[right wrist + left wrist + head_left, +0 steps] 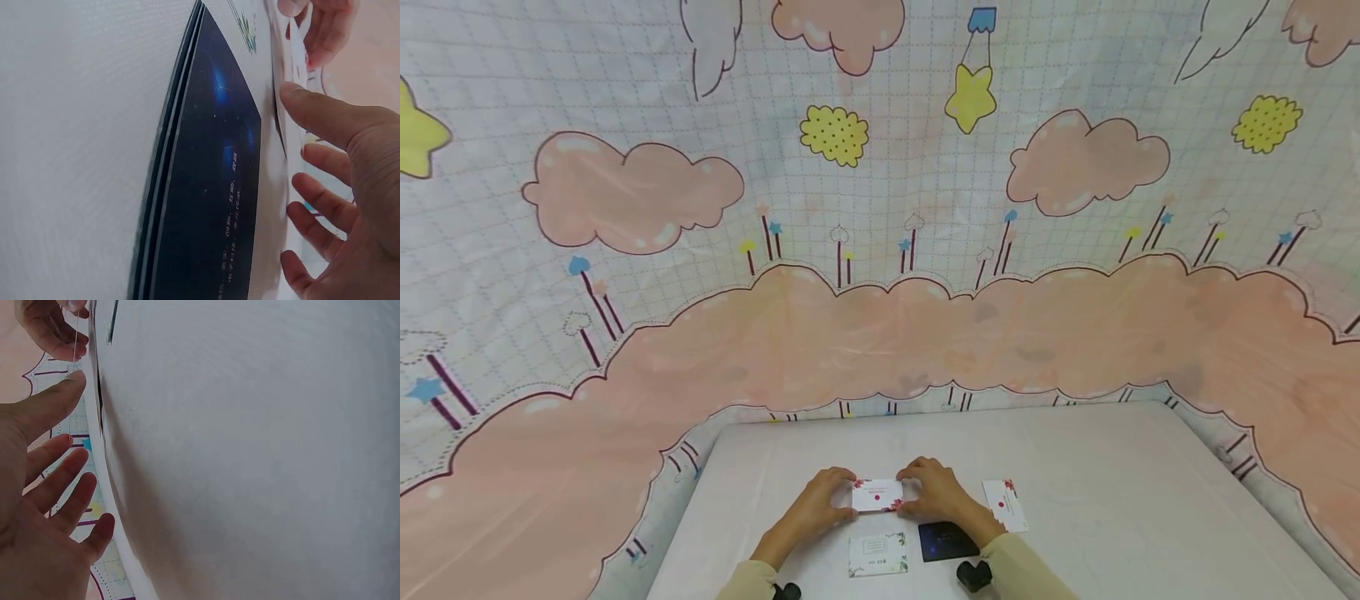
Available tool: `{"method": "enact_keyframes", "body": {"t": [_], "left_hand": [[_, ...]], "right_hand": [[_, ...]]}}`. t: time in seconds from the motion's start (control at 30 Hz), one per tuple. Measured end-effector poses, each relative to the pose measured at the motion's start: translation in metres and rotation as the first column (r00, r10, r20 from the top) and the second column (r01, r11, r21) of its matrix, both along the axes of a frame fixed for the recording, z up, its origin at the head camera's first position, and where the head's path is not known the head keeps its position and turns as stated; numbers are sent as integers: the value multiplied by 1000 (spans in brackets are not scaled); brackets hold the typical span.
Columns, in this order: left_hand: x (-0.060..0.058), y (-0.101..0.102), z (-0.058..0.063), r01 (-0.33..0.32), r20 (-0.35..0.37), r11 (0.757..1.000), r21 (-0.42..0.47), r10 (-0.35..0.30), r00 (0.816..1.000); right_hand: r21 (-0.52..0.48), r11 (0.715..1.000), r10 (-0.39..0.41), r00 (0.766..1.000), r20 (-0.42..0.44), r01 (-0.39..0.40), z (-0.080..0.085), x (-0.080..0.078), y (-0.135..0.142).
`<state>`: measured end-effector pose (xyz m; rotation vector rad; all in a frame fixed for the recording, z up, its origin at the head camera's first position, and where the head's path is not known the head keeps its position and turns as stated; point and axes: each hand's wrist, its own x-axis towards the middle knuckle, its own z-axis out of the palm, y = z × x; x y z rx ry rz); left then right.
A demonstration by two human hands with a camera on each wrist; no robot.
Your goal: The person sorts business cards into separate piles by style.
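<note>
A white card with red flowers (877,493) is held by both hands, one at each short end. My left hand (820,503) pinches its left end between thumb and forefinger; the left wrist view shows the other fingers spread. My right hand (942,496) grips the right end the same way, its remaining fingers loose in the right wrist view. Seen edge-on in the left wrist view, the card is a thin line. A small stack of dark blue cards (215,162) lies below my right hand. Nearer to me lies a white card with green leaves (877,565).
Another white card with red flowers (1011,510) lies to the right, partly behind my right wrist. Everything rests on a white table (1120,500). A patterned cloth with clouds and stars (880,333) hangs behind it. Black wrist cameras (974,577) sit at both sleeves.
</note>
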<state>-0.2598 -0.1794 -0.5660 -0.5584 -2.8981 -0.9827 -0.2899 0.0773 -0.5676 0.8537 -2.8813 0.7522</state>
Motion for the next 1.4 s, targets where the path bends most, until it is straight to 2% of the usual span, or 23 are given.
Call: {"method": "enact_keyframes", "body": {"t": [0.3,0.5,0.93,1.2,1.4], "left_hand": [[-1,-1,-4,-13,15,1000,4,13,1000],[-2,-2,-6,0,2,1000,-7,0,1000],[-4,0,-6,-4,-26,998,-55,3,1000],[-3,1,-6,-3,-1,998,-69,3,1000],[-4,1,-7,-1,25,998,-69,3,1000]], "right_hand": [[25,1000,-15,1000,-9,16,-2,0,-3],[35,999,-19,999,-29,20,-2,0,-4],[48,998,-36,999,-10,36,-2,-1,-5],[63,996,-59,998,3,59,-1,1,-7],[62,997,-47,999,7,47,-2,1,-6]]}}
